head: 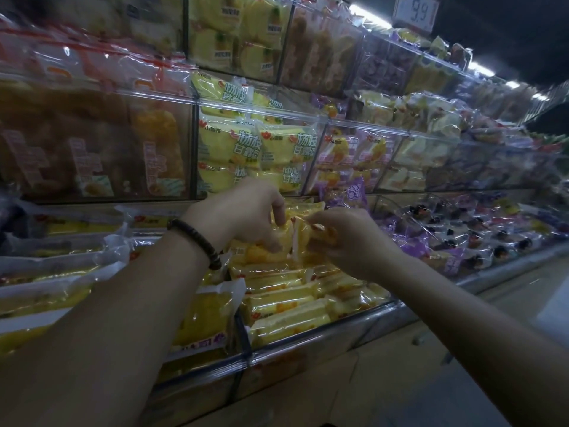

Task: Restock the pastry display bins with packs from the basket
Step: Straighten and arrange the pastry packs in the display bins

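Presently listed, largest item first.

1. Display shelving (308,118): tiered rows of clear-fronted bins, all well stocked. Risk: the middle row's front hangs over the back of the bottom row, so a pack lifted high could catch under it and crumple. Room: little overhead at the back, open toward the front rim.

2. Bottom bin (323,332): centre compartment, with its clear front rim toward the person and a divider (241,328) on its left. Stocked packs (286,303), yellow, lie in close rows from front rim to back. Risk: the bin looks nearly full. Forcing another pack in would likely squash soft pastry or tip a front pack over the rim to the floor (492,380). Room: apparently only a gap at the back, where the hands work.

3. Left hand (246,217): fingers curled round the held pack (295,241), yellow, at the back of the bottom bin. Right hand (348,241): thumb and fingers pinch the same bundle from its right side. Whether one pack or two is held cannot be told. Risk: the film is slick, and a loose pinch may let the pack slip.

4. Purple pack (354,192): upright just beyond the right hand, at the back of the neighbouring compartment. Risk: a nudge could knock it among the yellow stock.

5. Bracelet (197,241): beads on the left wrist. Risk: may snag wrapper film.

Basket: not in view.
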Demonstrator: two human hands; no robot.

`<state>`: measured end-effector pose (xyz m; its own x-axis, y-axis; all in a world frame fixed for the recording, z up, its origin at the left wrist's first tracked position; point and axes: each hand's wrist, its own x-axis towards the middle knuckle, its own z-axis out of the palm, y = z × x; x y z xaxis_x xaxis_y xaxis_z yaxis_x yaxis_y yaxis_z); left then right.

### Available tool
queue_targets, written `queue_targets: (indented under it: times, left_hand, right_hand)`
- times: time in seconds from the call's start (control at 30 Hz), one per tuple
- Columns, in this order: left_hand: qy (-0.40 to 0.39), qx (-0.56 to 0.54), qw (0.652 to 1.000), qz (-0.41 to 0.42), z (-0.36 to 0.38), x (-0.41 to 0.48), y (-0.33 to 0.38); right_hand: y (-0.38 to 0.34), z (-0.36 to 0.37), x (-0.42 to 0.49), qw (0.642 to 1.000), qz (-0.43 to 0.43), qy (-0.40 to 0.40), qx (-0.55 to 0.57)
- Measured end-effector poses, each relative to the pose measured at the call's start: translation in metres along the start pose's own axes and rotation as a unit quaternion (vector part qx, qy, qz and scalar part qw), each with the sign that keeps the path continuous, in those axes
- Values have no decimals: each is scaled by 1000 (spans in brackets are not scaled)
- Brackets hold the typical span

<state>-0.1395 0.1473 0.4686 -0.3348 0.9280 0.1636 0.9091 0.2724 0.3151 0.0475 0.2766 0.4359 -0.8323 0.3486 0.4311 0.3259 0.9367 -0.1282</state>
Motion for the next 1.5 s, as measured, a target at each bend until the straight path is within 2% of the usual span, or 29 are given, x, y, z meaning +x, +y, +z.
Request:
queue_targets:
  times: [0.1,0.2,0.37,0.5,0.63,0.83,1.0,1.13,1.23,1.33,1.5]
  left_hand:
    - [1,-5,1000,-1,-1,-1,0]
    - [12,-3,1000,-8,-1,0,-1]
    - [27,11,999,-18,1,2,-1]
    - [26,27,999,-14,1,2,-1]
    - [13,18,1000,-4,0,1,-2]
    - [-1,-6,1000,3,-6,-7,1]
    - [15,14,999,29,-4,-12,10]
    - [88,32,995,30,-7,-9,17]
    - [105,13,993,46,-16,-15,25]
    - [69,-3,997,37,-29,-22,34]
    - [-68,-15,997,-32,-75,-28,65]
  right_hand:
    - [-5,8,6,998,11,56,-34]
    - [-9,19,7,998,-18,45,-36]
    - [-7,27,3,996,-6,87,-11]
    - [-5,29,2,997,-8,80,19]
    - [-2,25,4,998,-8,40,41]
    - [-7,5,-10,993,57,-8,100]
    - [-2,6,-30,991,100,43,71]
    - [-1,10,-36,979,130,92,126]
    - [3,7,-39,971,164,97,142]
    - [5,-8,-43,962,204,78,163]
    - [-7,-57,-57,931,259,9,259]
